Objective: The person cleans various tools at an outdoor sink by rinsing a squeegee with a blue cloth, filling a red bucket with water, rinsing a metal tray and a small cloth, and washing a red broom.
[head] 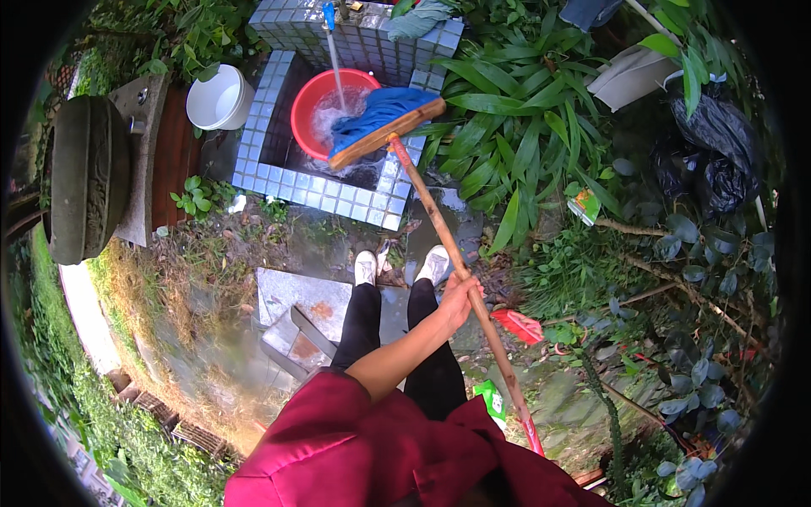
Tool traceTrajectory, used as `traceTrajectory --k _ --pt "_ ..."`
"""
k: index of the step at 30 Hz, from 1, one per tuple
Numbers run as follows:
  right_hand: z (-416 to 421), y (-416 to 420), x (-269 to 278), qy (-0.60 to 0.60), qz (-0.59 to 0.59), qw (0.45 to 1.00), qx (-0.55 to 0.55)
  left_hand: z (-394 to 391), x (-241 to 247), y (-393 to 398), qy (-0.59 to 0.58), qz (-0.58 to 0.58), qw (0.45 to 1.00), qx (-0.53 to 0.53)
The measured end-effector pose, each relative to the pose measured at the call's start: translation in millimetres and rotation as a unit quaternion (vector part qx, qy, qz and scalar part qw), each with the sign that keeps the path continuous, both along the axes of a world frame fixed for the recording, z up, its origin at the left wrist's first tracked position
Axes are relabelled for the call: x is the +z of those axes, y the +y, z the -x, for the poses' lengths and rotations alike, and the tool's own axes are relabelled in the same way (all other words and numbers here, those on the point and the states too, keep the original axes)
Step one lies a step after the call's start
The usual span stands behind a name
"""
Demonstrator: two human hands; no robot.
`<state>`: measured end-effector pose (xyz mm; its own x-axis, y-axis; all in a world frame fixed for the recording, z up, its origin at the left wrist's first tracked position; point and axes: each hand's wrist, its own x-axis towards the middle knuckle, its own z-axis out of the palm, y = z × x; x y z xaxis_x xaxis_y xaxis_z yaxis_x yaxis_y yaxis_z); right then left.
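Observation:
My left hand is closed around the wooden handle of a mop. The handle slants from the lower right up to a wooden mop head. Blue mop cloth hangs from that head over the right side of a red plastic basin. Water runs from a tap with a blue lever into the basin, where it foams. The basin stands inside a sink of blue tiles, with water around its base. My right hand is out of view; the handle's red lower end lies beside my dark red garment.
A white bucket stands left of the sink. Leafy plants grow to its right, with black plastic bags beyond. Stone slabs lie by my left foot. A red packet and a green packet are on the right.

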<state>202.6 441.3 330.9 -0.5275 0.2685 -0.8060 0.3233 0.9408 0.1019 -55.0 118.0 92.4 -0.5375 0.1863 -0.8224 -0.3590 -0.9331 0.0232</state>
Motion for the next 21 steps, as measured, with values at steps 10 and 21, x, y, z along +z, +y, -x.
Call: traceTrajectory --k 10,21 --pt "2 44 -32 0.036 0.181 0.981 -0.051 17 21 -79 -0.040 0.125 0.991 0.019" --pt "66 3 -46 -0.316 0.357 0.832 -0.284 57 -66 -95 -0.052 0.429 0.884 -0.180"
